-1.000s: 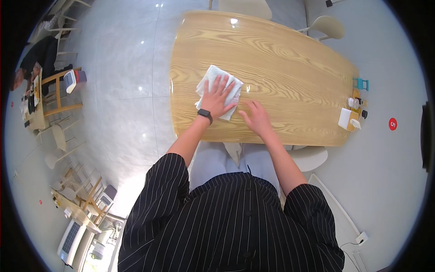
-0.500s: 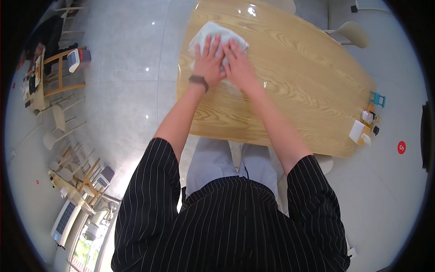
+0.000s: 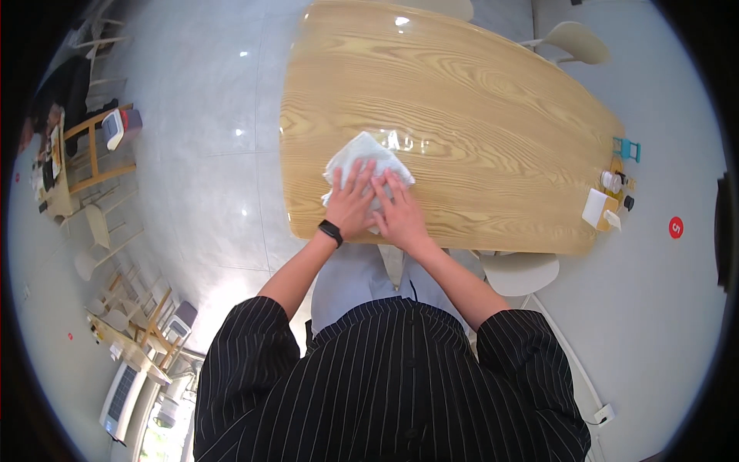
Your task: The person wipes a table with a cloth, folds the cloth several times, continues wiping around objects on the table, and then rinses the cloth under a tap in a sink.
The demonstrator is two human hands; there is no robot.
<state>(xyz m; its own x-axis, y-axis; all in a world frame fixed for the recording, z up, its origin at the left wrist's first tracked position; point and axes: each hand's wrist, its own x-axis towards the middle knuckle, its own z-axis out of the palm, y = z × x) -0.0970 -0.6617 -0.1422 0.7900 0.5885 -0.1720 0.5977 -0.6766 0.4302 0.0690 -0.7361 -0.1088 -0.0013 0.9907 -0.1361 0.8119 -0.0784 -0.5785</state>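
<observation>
A folded white cloth [image 3: 368, 148] lies on the glossy wood-grain table [image 3: 477, 154], close to its near edge. Flat on the cloth rests my left hand [image 3: 352, 202], fingers stretched and slightly spread, with a dark band on the wrist. Beside it my right hand [image 3: 400, 212] also presses down with its fingers extended, the two hands almost touching. Both palms cover the near part of the cloth, so that part is hidden.
At the table's right end stand a white box [image 3: 595, 208], small bottles or jars [image 3: 612, 181] and a turquoise holder [image 3: 627, 148]. A pale chair [image 3: 523, 271] is tucked at the near side, another [image 3: 576, 42] beyond the far side. A person [image 3: 69, 96] is at the far left.
Both hands have drawn the cloth toward me, from the table's far left part to near its front edge. The fingers stay flat on it.
</observation>
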